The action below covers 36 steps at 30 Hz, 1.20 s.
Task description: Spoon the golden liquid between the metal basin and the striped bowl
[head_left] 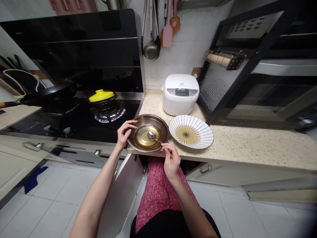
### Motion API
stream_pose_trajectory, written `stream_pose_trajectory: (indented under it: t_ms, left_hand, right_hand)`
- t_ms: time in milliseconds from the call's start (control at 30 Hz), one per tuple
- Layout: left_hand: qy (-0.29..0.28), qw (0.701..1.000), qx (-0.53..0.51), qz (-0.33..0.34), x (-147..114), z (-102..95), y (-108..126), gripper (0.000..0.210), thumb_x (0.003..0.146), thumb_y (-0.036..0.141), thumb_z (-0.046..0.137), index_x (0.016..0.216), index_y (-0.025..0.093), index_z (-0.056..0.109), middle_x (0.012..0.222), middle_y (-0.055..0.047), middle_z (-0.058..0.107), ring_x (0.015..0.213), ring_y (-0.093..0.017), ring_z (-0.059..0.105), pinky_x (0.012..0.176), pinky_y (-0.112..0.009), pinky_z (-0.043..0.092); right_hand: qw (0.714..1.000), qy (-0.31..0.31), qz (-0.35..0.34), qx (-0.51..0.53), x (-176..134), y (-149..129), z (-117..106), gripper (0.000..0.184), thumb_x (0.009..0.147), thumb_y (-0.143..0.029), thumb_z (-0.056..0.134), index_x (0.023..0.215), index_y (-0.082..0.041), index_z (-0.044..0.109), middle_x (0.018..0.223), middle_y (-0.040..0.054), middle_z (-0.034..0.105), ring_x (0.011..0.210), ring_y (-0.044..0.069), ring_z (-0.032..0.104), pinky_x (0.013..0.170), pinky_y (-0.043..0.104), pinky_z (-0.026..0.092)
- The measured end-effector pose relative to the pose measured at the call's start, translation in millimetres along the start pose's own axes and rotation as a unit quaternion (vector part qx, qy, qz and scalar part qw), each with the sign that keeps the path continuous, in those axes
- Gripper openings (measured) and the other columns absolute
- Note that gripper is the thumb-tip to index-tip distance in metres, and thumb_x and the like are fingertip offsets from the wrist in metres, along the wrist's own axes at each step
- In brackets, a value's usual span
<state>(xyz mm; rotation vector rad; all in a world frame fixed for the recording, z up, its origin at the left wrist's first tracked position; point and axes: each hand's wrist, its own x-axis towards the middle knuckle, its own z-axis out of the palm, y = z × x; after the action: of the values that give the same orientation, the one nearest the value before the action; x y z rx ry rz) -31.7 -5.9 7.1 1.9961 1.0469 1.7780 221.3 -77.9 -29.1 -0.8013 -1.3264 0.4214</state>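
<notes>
A wide stainless steel bowl (165, 122) stands at the counter's front edge with clear yellowish liquid in its bottom. My left hand (125, 133) grips its left rim, fingers reaching over the edge. Between the thumb and fingers of my right hand (171, 159) is the handle of a metal spoon (152, 135). The spoon's head is inside the bowl, low over or in the liquid; I cannot tell which. Close on the right lies a white plate (206, 134) with dark radial lines, holding a shallow pool of similar yellowish liquid.
Behind the plate stands a white rice cooker (180, 96). Left of the bowl, a small pot with a yellow lid (101, 95) sits on the gas stove, beside a black wok (59, 94). An oven (269, 96) occupies the right. Below, a cabinet door (121, 195) hangs open near my legs.
</notes>
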Motion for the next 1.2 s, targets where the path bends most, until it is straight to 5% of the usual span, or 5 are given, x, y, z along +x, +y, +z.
stream_pose_trajectory:
  t_ms: [700,1200]
  left_hand:
    - [-0.002,1.000,0.002,-0.001,-0.3,-0.3,-1.1,0.035,0.097,0.049,0.058,0.093,0.020,0.078,0.123,-0.013,0.076,0.115,-0.034,0.069,0.104,-0.053,0.051]
    - [-0.001,1.000,0.008,-0.003,0.2,0.1,-1.2,0.038,0.097,0.052,0.058,0.092,0.020,0.078,0.122,-0.014,0.076,0.114,-0.034,0.069,0.104,-0.054,0.052]
  right_hand:
    - [0.999,0.040,0.008,0.026,-4.2,4.5,-4.2,0.019,0.105,-0.019,0.052,0.093,-0.022,0.067,0.095,0.0045,0.076,0.092,0.017,0.074,0.083,0.036,0.064]
    - [0.997,0.070,-0.041,0.005,14.7,-18.3,-18.7,0.018,0.104,-0.016,0.054,0.096,-0.023,0.068,0.094,0.0041,0.076,0.091,0.018,0.075,0.085,0.037,0.063]
